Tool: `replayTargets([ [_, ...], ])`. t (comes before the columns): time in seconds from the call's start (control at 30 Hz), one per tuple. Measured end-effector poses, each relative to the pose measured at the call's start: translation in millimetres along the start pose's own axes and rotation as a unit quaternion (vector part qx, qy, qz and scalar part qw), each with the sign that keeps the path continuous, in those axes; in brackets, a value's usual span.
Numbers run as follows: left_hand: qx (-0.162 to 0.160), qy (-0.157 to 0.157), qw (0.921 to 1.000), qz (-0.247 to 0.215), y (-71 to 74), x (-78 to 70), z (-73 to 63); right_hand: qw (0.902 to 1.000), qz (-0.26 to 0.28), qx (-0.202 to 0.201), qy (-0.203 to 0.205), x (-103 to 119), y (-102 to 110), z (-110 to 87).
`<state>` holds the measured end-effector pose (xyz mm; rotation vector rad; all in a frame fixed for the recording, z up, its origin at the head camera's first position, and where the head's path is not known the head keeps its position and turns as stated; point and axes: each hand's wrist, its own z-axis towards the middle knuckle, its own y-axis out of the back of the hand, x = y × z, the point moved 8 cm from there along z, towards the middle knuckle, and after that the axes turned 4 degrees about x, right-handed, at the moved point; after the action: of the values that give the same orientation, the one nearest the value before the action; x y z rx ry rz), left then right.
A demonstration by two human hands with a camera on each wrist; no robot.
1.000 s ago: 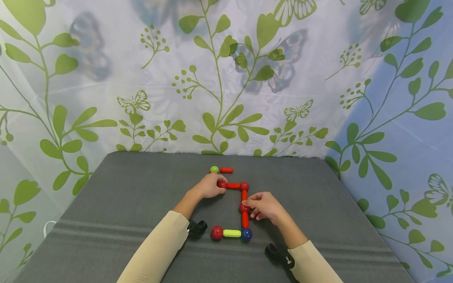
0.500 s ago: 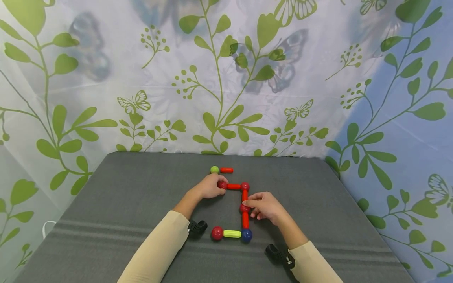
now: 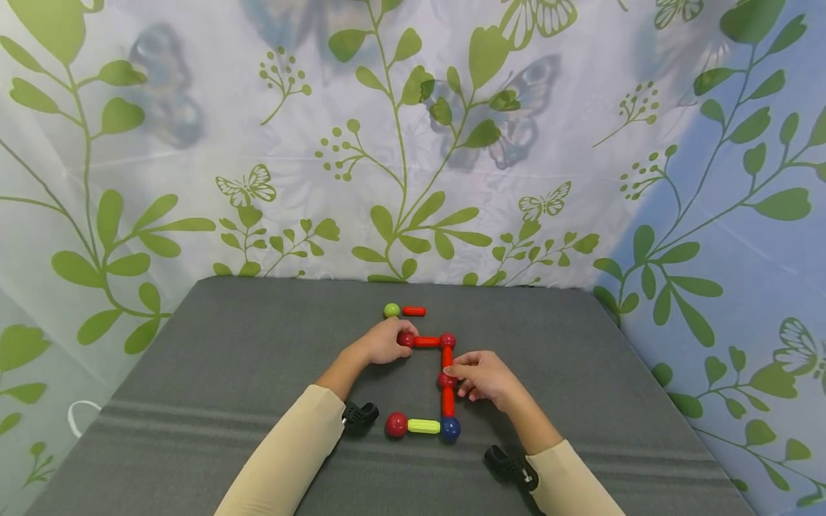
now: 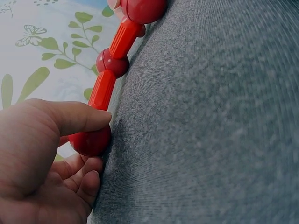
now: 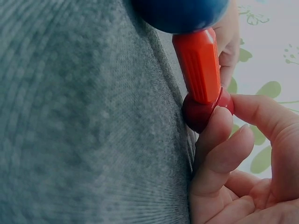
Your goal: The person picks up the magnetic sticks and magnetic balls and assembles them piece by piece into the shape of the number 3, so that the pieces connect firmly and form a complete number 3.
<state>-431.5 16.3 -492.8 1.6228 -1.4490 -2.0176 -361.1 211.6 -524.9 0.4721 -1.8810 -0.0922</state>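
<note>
A chain of balls and short rods lies on the grey table. My left hand (image 3: 385,342) pinches the red ball (image 4: 91,141) at its far left end, thumb on top. From there a red rod (image 3: 427,342) runs to a red corner ball (image 3: 448,340). My right hand (image 3: 484,376) pinches the middle red ball (image 5: 201,112) between thumb and fingers. Red rods join this ball to the corner ball and to a blue ball (image 3: 450,429) nearer me. A yellow-green rod (image 3: 424,426) links the blue ball to another red ball (image 3: 396,424) on the left.
Beyond my left hand, a green ball (image 3: 391,309) and a loose red rod (image 3: 414,311) lie near the far side of the grey cloth-covered table (image 3: 258,322). A leaf-patterned curtain (image 3: 290,179) hangs behind the table.
The far part of the chain has shifted very slightly to the right and toward me. Both hands keep their holds on the same balls.
</note>
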Motion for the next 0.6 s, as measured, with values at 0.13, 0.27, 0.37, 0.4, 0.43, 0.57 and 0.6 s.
replayTargets([
  [0.13,-0.007,-0.008,0.9999,-0.002,1.0,0.2,-0.4,1.0,0.0,-0.001,0.001,0,0,0.0],
  [0.27,-0.011,-0.005,0.9998,-0.014,3.9,4.0,-3.0,1.0,0.001,0.001,0.003,0,0,0.5],
  [0.37,-0.012,0.003,0.9995,-0.029,6.9,8.5,-6.1,1.0,0.004,0.002,0.003,0,0,0.9],
  [0.4,-0.013,0.005,0.9994,-0.032,8.0,10.2,-7.1,1.0,0.004,0.003,0.004,0,0,0.9],
  [0.43,-0.015,0.008,0.9993,-0.035,9.1,11.4,-8.3,1.0,0.004,0.003,0.003,0,0,0.8],
  [0.57,-0.026,0.007,0.9991,-0.033,12.1,15.6,-11.6,1.0,0.004,0.003,0.001,-2,1,0.1],
  [0.6,-0.029,0.007,0.9991,-0.032,12.5,16.5,-12.1,1.0,0.005,0.003,0.001,-2,0,-0.1],
])
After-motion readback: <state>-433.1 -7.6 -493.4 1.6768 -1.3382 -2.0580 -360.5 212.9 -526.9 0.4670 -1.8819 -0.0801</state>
